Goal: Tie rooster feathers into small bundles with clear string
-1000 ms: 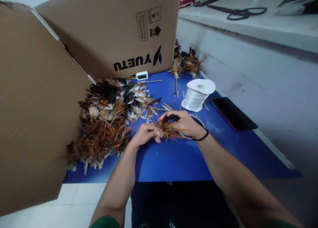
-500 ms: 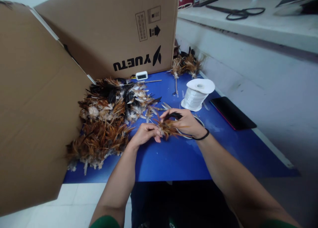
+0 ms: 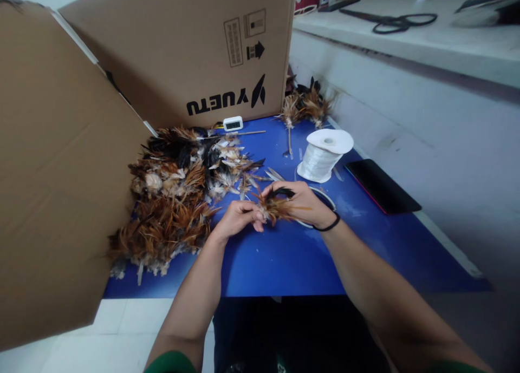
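Over the blue table, my left hand point(image 3: 242, 218) pinches the pale fluffy base of a small bunch of feathers point(image 3: 278, 206), brown with a curved black one on top. My right hand point(image 3: 305, 201) is closed around the same bunch from the right, its fingertips partly hidden behind the feathers. A white ribbon or tape point(image 3: 331, 200) loops out beyond my right wrist. Behind that hand stands a white spool point(image 3: 320, 159) wound with shiny white ribbon. Left of my hands lies a large heap of brown, black and white feathers point(image 3: 166, 221).
Tall cardboard point(image 3: 174, 48) walls in the left and back of the blue table point(image 3: 284, 264). A small white digital display point(image 3: 233, 124) stands by it. More feathers point(image 3: 311, 105) lie at the back. A black phone point(image 3: 382, 185) rests at right; scissors point(image 3: 400, 23) lie on the ledge above.
My right hand has shifted very slightly, and the feather bunch has turned a little with it. My left hand keeps its pinch in the same place.
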A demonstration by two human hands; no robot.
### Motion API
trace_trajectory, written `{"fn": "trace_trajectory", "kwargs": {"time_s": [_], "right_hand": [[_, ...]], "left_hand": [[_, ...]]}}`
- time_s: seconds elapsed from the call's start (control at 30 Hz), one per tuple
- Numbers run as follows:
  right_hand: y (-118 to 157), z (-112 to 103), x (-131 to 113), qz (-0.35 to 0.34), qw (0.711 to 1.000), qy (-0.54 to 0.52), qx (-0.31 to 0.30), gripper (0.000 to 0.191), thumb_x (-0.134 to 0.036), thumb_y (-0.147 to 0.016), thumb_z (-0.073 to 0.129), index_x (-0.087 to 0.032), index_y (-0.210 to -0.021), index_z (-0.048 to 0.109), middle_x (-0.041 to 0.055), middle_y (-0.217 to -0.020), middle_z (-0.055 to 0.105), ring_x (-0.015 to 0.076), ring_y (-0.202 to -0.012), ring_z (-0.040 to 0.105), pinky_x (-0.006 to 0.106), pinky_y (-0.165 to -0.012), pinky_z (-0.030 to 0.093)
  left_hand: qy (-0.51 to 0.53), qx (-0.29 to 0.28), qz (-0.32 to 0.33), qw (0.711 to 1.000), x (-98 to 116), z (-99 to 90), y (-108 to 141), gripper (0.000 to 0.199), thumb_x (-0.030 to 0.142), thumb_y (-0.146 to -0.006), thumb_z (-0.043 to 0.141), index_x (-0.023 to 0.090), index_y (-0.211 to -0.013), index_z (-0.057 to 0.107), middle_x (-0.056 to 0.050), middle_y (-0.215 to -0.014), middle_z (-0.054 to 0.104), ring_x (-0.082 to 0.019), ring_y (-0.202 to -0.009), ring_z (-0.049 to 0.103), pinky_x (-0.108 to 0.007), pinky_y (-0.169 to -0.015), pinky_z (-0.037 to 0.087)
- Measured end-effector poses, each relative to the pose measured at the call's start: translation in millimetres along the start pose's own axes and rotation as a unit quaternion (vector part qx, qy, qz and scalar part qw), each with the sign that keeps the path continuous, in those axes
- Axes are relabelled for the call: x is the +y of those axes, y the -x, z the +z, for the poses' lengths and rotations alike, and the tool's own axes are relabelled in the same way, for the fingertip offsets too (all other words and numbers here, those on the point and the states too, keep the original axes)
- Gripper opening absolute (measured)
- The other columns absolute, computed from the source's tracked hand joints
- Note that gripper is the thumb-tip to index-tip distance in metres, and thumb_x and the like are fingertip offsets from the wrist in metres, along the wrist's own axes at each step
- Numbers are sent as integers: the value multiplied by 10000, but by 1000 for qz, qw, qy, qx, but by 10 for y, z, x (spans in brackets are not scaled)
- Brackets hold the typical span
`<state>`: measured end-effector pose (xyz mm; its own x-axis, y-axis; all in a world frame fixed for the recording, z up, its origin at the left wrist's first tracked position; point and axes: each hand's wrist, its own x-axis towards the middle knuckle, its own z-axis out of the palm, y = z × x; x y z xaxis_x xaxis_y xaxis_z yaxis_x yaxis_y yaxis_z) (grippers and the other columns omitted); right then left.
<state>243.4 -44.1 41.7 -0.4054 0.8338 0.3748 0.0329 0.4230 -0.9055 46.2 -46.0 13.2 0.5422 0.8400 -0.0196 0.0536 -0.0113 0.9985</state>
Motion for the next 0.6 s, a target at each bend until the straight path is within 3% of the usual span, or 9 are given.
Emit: {"fn": "trace_trajectory", "kwargs": {"time_s": [0.6], "right_hand": [[7, 12, 15, -7, 999, 31, -20, 305, -394, -726, 719, -175, -934, 681, 70, -943, 706, 204, -875, 661, 347, -834, 513]], "left_hand": [[5, 17, -18, 1000, -56, -18, -19, 395, 484, -695, 723, 94, -656, 672, -65, -539, 665, -149, -497, 645, -239, -537, 532]]}}
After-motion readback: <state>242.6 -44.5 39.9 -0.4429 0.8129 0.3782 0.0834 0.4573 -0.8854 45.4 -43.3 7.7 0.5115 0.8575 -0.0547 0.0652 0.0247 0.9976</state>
